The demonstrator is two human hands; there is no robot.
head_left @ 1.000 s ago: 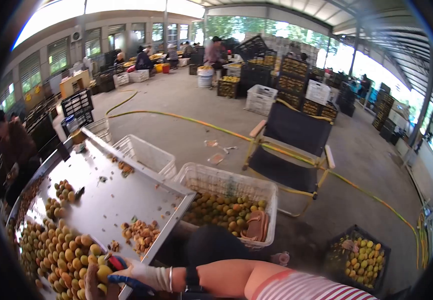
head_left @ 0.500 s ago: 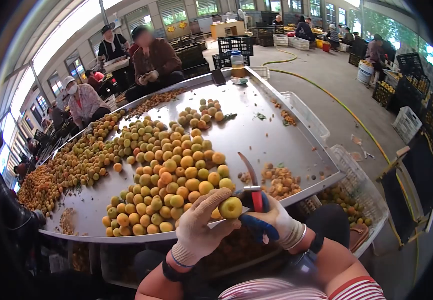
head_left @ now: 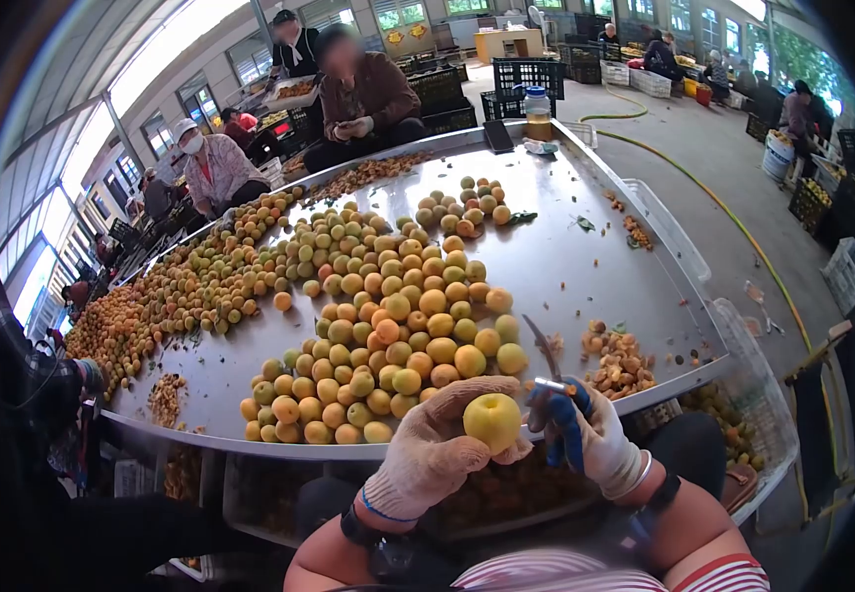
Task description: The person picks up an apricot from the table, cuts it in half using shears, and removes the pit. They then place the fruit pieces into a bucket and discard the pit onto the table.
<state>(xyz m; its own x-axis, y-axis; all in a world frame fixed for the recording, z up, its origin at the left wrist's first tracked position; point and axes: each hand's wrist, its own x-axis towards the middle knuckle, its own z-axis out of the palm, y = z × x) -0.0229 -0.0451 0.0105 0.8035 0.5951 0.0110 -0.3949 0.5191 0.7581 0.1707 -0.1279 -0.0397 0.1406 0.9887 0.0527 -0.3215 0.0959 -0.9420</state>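
Observation:
My left hand [head_left: 434, 449], in a pale knit glove, is closed around a yellow-green apricot [head_left: 492, 422] just in front of the table edge. Close beside it, my right hand [head_left: 595, 434] grips a curved knife [head_left: 544, 347]. The knife's thin blade points up and away over the table, and my fingers hide most of its handle. The right glove is white with blue on the fingers. Beyond both hands lies a large heap of apricots [head_left: 403, 331] on the metal table [head_left: 556, 261]. A pile of pitted scraps [head_left: 620, 360] sits right of the blade.
A white crate [head_left: 773, 424] with fruit stands beside the table at right. A jar [head_left: 538, 111] and a dark phone [head_left: 497, 136] rest at the far corner. Several people sit or stand around, one person [head_left: 363, 94] across the table. A hose [head_left: 723, 212] crosses the floor.
My view has shifted, so the table and heap appear farther right. The apricot has been turned in my left hand. My right hand with the knife has drawn slightly away from it.

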